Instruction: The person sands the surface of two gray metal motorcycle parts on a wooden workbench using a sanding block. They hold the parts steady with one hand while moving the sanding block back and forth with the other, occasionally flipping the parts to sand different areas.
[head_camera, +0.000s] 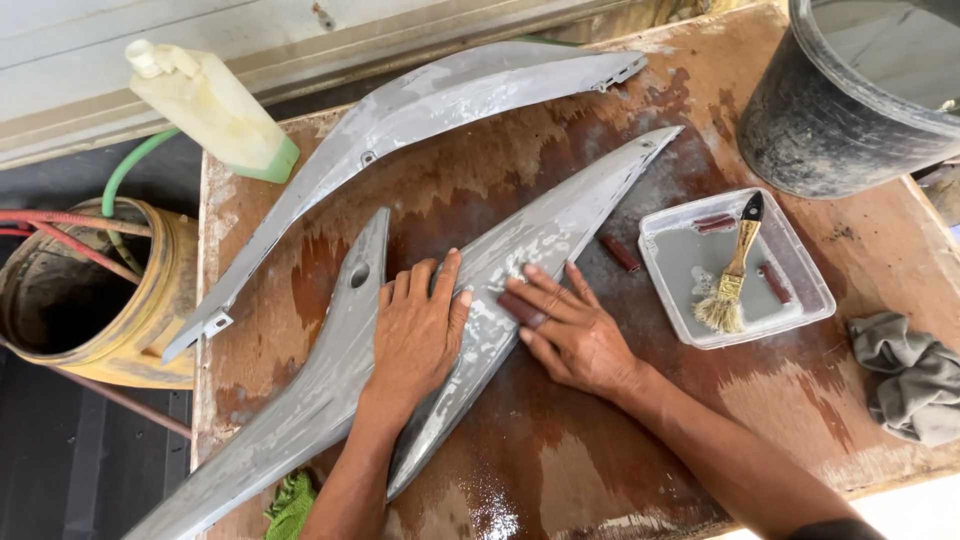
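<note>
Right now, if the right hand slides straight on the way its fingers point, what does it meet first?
The right hand points up-left along the grey panel it presses. It would probably meet the left hand's thumb first, which lies close ahead on that panel.

Bright, even daylight, soft shadows only. Wet glare on the wooden table (560, 480) near edge, everything's sharp, near-right corner blown out.

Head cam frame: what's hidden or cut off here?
- Grey panel, head view: its middle lies under the left hand and right hand; its lower tip is behind the left forearm.
- Dark red strip: mostly under the right fingers.
- Black bucket: cut by the top and right edges; contents unreadable.
- Green cloth: cut by the bottom edge.
- Yellow drum: inside is in shadow.
</note>
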